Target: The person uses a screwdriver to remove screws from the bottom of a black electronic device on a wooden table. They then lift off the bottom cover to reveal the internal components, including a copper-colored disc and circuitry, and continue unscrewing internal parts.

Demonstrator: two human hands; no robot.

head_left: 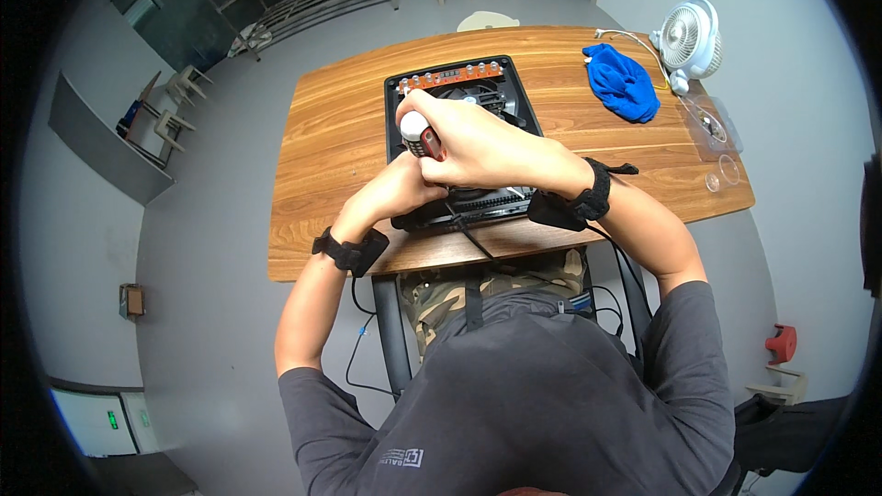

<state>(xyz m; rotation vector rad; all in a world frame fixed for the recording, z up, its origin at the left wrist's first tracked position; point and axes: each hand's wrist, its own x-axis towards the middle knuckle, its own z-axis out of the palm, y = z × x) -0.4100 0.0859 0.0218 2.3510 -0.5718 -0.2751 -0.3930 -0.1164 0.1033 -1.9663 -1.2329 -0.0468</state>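
A black appliance housing (526, 110) lies opened on the wooden table in front of me. Along its far edge runs an orange circuit board (450, 76) with several round parts on it. My right hand (469, 133) is wrapped round a screwdriver (418, 131) with a white-ended red and black handle, held over the housing's left half. The screwdriver's tip is hidden by my hands. Just below, my left hand (395, 191) has its fingers closed at the housing's near left part; what they hold, if anything, is hidden. A black cord (470, 231) trails from the near edge.
A blue cloth (622, 83) lies crumpled at the table's far right. Beyond it stands a white fan (687, 41), with a clear plastic tray (712, 129) nearby. Black wrist straps with cables sit on both my forearms. Stools and a metal rack (322, 9) stand farther back.
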